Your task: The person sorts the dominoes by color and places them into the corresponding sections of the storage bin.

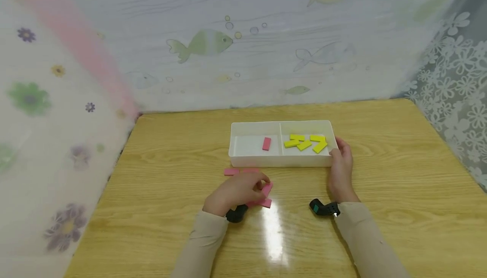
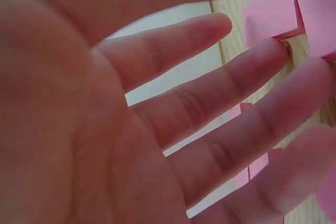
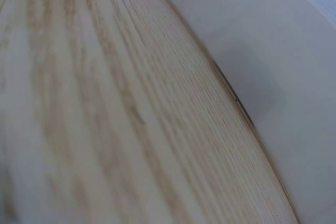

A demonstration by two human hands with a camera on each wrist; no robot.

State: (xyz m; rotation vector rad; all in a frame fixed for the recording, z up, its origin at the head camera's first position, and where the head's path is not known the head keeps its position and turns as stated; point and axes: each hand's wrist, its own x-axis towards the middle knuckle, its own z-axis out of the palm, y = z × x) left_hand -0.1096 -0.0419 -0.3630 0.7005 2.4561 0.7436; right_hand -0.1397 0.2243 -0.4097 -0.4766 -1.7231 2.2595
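Note:
My left hand (image 1: 236, 188) bends over a small group of flat pink blocks in front of the tray. Its thumb and a fingertip pinch one slanted pink block (image 1: 267, 190); the other fingers (image 2: 191, 98) reach out fairly straight in the left wrist view. Another pink block (image 1: 231, 172) lies to the left, and more are partly hidden under the hand. The white two-part tray (image 1: 255, 162) has one pink block (image 1: 266, 144) in its left compartment and several yellow blocks (image 1: 320, 147) in the right one. My right hand (image 1: 341, 170) grips the tray's right end, thumb at the front corner.
The wooden table (image 1: 171, 143) meets a fish-patterned curtain (image 1: 198, 71) at the back. A flowered cloth (image 1: 57, 143) hangs along the left, lacy fabric (image 1: 464, 83) along the right. Black straps (image 1: 323, 207) circle both wrists.

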